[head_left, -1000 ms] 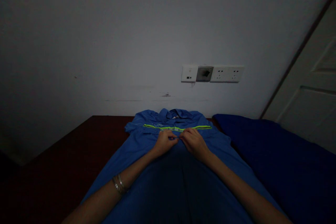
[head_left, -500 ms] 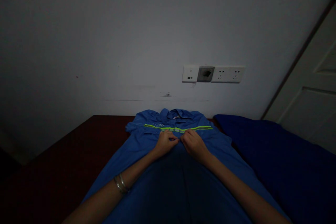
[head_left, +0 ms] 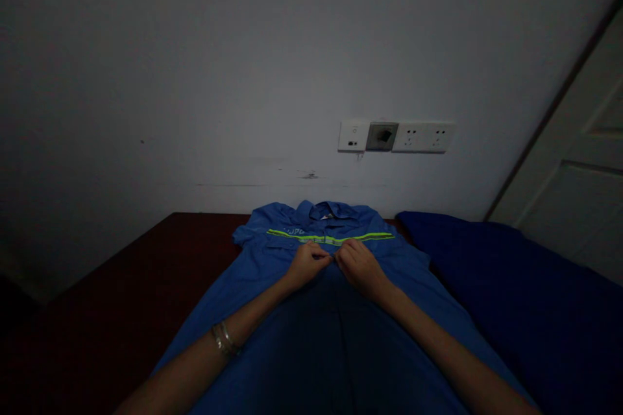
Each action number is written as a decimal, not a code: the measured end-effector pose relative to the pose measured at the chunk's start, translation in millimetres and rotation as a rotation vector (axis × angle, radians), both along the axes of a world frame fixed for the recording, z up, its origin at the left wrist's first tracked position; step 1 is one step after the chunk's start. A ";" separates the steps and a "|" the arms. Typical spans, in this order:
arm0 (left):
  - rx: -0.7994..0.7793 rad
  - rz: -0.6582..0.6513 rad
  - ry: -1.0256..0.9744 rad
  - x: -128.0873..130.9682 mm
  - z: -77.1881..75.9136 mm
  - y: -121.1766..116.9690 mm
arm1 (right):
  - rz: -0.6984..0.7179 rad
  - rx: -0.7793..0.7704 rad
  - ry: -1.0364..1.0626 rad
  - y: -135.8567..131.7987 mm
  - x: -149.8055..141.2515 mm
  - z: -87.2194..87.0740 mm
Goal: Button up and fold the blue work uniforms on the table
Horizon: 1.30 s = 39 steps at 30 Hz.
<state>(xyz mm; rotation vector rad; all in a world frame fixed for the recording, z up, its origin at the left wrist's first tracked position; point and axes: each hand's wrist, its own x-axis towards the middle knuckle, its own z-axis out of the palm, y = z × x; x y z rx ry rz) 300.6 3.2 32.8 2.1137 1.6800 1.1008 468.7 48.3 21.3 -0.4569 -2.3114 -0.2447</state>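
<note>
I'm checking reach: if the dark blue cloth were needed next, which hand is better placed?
Probably the right hand: it's nearer the dark blue cloth, while the left hand is farther across the shirt.

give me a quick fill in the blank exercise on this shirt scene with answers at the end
1. The bracelets are on the person's ____ arm.
2. The dark blue cloth lies on the ____ side of the blue shirt.
3. The sockets are set in the ____ beyond the collar.
4. Of collar and stripe, the left hand and right hand are nearer the ____.

Missing words: left; right; wall; stripe
</note>
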 end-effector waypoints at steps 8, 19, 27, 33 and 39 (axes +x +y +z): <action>0.066 0.005 0.025 1.7 1.3 -1.2 | 0.167 -0.316 0.139 9.4 13.9 24.8; 0.083 0.049 0.117 3.7 0.4 -1.5 | 0.093 -0.068 -0.087 2.1 10.8 26.4; 0.109 0.059 0.067 6.1 1.0 -2.0 | 0.018 0.149 -0.142 4.3 8.1 19.0; 0.165 -0.010 0.084 2.9 -5.2 3.0 | 0.026 0.203 -0.104 5.0 7.8 18.3; 0.166 0.002 0.128 1.1 -5.1 2.9 | 0.027 0.244 -0.097 5.0 8.3 18.8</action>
